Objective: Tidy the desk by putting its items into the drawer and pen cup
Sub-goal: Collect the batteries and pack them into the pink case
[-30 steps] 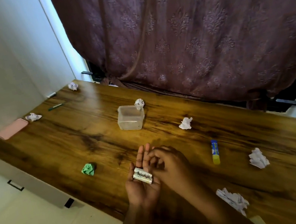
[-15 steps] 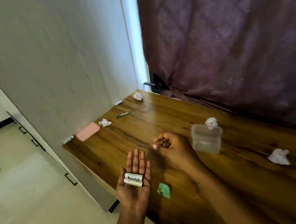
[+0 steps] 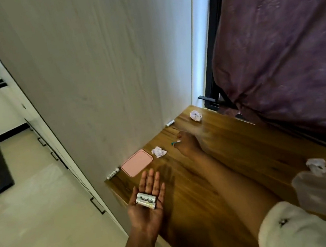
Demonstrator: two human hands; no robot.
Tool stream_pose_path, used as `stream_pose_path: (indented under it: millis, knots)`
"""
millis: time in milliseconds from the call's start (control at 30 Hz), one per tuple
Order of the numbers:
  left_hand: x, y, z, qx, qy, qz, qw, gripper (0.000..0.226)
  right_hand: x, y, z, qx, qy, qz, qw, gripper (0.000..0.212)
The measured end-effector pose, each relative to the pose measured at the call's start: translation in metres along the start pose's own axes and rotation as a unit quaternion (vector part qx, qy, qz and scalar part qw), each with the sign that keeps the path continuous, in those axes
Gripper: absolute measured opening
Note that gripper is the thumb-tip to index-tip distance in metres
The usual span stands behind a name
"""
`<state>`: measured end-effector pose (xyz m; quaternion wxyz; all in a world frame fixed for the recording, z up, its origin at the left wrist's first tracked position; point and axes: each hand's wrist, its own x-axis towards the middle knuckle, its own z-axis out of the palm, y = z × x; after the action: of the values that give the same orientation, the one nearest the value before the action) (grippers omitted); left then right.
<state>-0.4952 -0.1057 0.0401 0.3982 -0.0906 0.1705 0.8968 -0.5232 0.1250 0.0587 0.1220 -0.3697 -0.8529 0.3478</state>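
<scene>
My left hand (image 3: pixel 147 206) lies palm up over the desk's left end, fingers spread, with two white batteries (image 3: pixel 146 200) resting on the palm. My right hand (image 3: pixel 186 144) reaches far across the wooden desk (image 3: pixel 236 154) and its fingers are closed around a green pen (image 3: pixel 175 142) near the wall. A pink flat case (image 3: pixel 136 162) lies by the wall, with a crumpled paper (image 3: pixel 158 152) between it and the right hand. Two more batteries lie against the wall, one (image 3: pixel 113 173) near the desk corner and one (image 3: pixel 170 123) farther back.
A clear plastic container (image 3: pixel 324 192) stands at the right with a paper ball (image 3: pixel 316 165) behind it. Another crumpled paper (image 3: pixel 196 115) lies at the far corner. A purple curtain (image 3: pixel 283 42) hangs behind the desk. Cabinet drawers with black handles (image 3: pixel 97 206) run along the left wall.
The view has swung left toward the wall. My right hand has stretched from near the left hand to the green pen and closed on it. The left hand still carries the batteries.
</scene>
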Motion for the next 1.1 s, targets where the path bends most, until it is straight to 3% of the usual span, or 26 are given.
stream_pose_path:
  millis: [100, 233, 433, 567, 733, 833, 933, 1000, 1100]
  knots:
    - [0.026, 0.004, -0.002, -0.020, -0.005, -0.028, 0.999, 0.038, 0.055, -0.004, 0.012, -0.076, -0.010, 0.007, 0.997, 0.049]
    - [0.055, 0.011, -0.005, -0.017, -0.006, -0.031, 0.999, 0.043, 0.108, -0.007, 0.029, -0.117, -0.002, 0.031, 0.993, 0.055]
    - [0.084, 0.016, 0.003, -0.028, 0.022, -0.035, 0.999, 0.047, 0.147, -0.006, 0.050, -0.108, 0.062, 0.082, 0.989, 0.055]
    - [0.095, 0.017, 0.008, -0.038, 0.024, -0.049, 0.998, 0.047, 0.156, -0.001, 0.053, -0.110, 0.094, 0.066, 0.987, 0.047]
    - [0.102, 0.017, 0.012, -0.047, 0.014, -0.063, 0.997, 0.047, 0.151, 0.002, 0.044, -0.001, 0.079, 0.037, 0.996, 0.045]
    - [0.100, 0.019, 0.012, -0.035, 0.008, -0.083, 0.996, 0.049, 0.119, -0.003, 0.023, 0.128, 0.011, -0.050, 0.990, 0.050]
    - [0.091, 0.023, 0.007, -0.016, -0.007, -0.097, 0.995, 0.049, 0.054, -0.015, -0.012, 0.155, -0.142, -0.208, 0.955, 0.054]
    - [0.083, 0.025, 0.003, 0.001, -0.042, -0.114, 0.993, 0.048, 0.017, -0.025, -0.029, 0.070, -0.211, -0.301, 0.927, 0.055]
    - [0.068, 0.025, 0.002, 0.018, -0.067, -0.115, 0.991, 0.064, -0.018, -0.040, -0.037, -0.103, -0.264, -0.380, 0.881, 0.059]
